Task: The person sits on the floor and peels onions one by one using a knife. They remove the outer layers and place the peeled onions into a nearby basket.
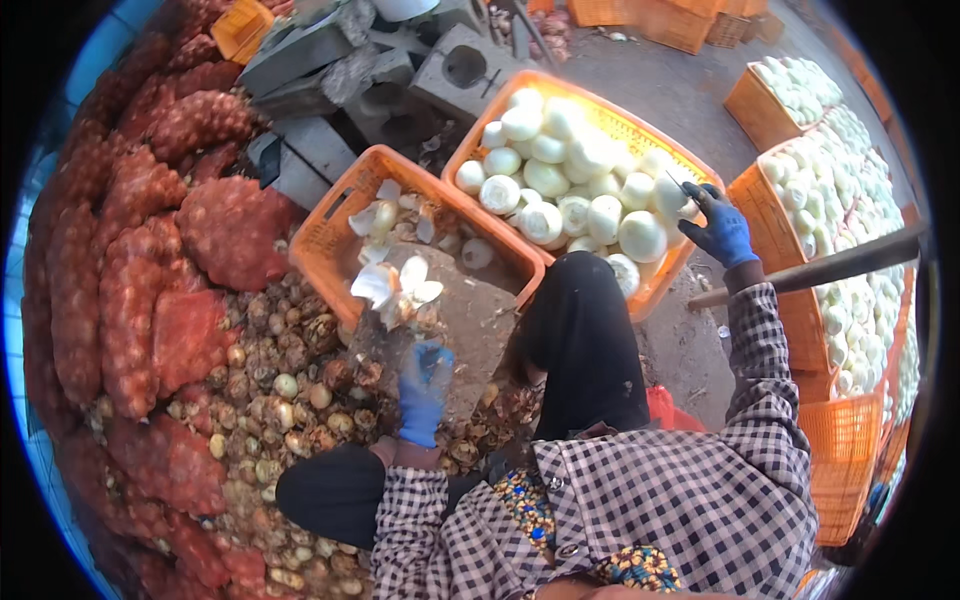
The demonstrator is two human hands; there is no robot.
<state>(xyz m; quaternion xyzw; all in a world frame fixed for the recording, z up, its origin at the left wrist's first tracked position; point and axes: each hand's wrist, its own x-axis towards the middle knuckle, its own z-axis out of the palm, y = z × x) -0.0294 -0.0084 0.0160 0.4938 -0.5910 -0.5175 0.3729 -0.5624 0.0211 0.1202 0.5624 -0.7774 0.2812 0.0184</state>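
Observation:
My right hand (716,225), in a blue rubber-coated glove, is over the right end of an orange plastic crate (465,169) heaped with peeled white onions (545,178). A thin blade, seemingly a knife (677,182), sticks out from its fingers. Just beside the fingertips lies a peeled onion. My left hand (425,390), in a matching glove, is above the near end of a flat, dirty block (469,330); it is blurred, and whether it holds anything is unclear. White onion peelings (397,285) lie on the block's far end, next to a second orange crate (330,225) with onion scraps.
Unpeeled onions (277,405) cover the ground at the left, with red mesh sacks (127,300) of onions behind. Concrete blocks (465,71) are piled beyond the crates. Orange crates full of peeled onions (780,217) line the right side, where a pole (840,264) juts inward.

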